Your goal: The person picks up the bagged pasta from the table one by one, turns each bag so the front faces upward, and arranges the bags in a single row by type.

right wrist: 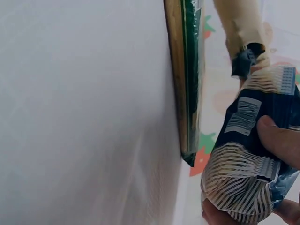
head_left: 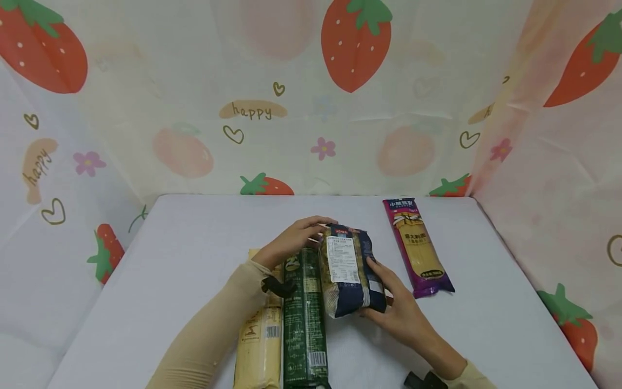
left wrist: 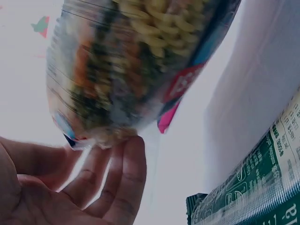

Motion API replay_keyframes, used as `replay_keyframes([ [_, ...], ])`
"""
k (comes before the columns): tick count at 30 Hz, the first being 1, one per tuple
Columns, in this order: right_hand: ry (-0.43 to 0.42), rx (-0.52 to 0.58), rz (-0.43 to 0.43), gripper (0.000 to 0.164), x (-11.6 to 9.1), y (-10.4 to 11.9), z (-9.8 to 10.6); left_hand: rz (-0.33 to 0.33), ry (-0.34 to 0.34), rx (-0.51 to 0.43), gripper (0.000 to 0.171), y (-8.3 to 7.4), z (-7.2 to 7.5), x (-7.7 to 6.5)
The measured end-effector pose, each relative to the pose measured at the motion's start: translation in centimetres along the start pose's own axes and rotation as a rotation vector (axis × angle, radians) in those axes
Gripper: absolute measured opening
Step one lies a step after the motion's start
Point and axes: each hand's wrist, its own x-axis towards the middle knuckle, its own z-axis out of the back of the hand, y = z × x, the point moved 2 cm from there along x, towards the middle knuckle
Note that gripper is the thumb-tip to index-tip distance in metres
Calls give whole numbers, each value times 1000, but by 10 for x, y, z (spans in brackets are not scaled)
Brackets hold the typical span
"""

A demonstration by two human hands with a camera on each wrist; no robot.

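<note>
A bag of spiral pasta (head_left: 342, 265), dark blue with a white label, is held up over the table. My right hand (head_left: 405, 308) grips its lower right side, the thumb on the front and the fingers beneath, as the right wrist view also shows. My left hand (head_left: 298, 237) touches the bag's far end with nearly straight fingers (left wrist: 129, 171). Orange, green and pale spirals show through the clear film in the left wrist view. Left of the bag lie a green spaghetti pack (head_left: 305, 329) and a yellow pack (head_left: 259, 346), side by side, partly covered by my left arm.
A purple and yellow noodle pack (head_left: 419, 246) lies at the right on the white table (head_left: 204, 227). Strawberry-print cloth (head_left: 301, 65) hangs behind the table and along both sides. A dark strap (head_left: 279, 286) sits on my left wrist.
</note>
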Motion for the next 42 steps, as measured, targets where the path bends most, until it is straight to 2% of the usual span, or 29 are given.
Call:
replay_keyframes([
  [4, -4, 69, 2, 108, 1, 0, 1, -13, 25, 6, 45, 4, 4, 1],
  [7, 2, 134, -6, 105, 1, 0, 1, -42, 70, 50, 52, 6, 7, -1],
  [12, 16, 227, -21, 100, 1, 0, 1, -70, 139, 71, 63, 10, 9, -4],
  [18, 41, 358, 19, 97, 3, 1, 2, -25, 140, 45, 65, 15, 10, -6],
  [24, 73, 473, 58, 95, 5, 1, 1, -5, 138, 37, 59, 18, 8, -3],
  [32, 48, 476, 56, 85, 7, 5, -1, 37, 199, -139, 63, 24, 1, -1],
  [38, 51, 534, 42, 80, 7, 6, -2, 93, 271, -291, 64, 25, -4, -4],
  [42, 53, 545, 27, 77, 8, 6, -4, 98, 298, -338, 58, 27, -6, -4],
])
